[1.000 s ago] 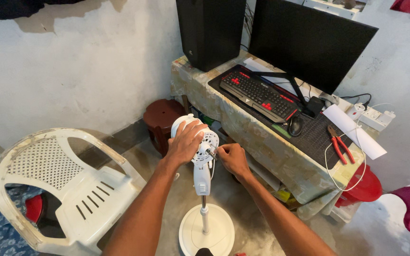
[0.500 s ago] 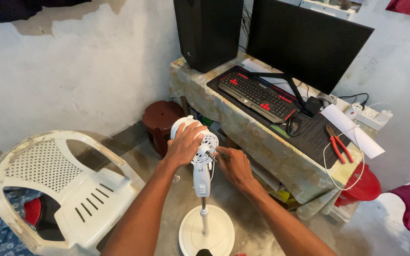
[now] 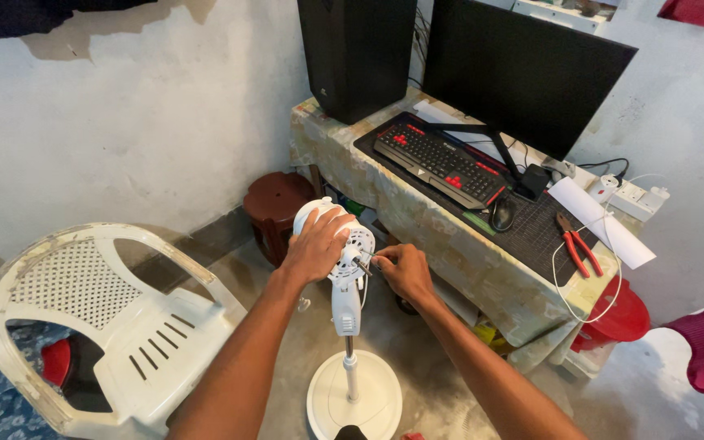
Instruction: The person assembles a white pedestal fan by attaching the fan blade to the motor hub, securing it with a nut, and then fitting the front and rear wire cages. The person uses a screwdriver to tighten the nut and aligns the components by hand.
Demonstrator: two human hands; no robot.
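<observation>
A white pedestal fan without blades or guard stands on the floor, its round base (image 3: 354,398) below a thin pole. My left hand (image 3: 317,245) grips the top of the white motor housing (image 3: 352,249). My right hand (image 3: 402,270) is pinched at the metal shaft (image 3: 363,266) that sticks out of the housing's front; whether it holds a small part there I cannot tell.
A white plastic chair (image 3: 99,318) stands at the left. A cloth-covered desk (image 3: 442,236) carries a monitor, computer tower, keyboard (image 3: 440,165), mouse, red pliers (image 3: 578,247), a paper roll and a power strip. Brown stool (image 3: 275,204) and red bucket (image 3: 617,314) sit nearby.
My right hand's fingers have shifted slightly at the shaft, opening a little and pinching again. The left hand stays on the housing.
</observation>
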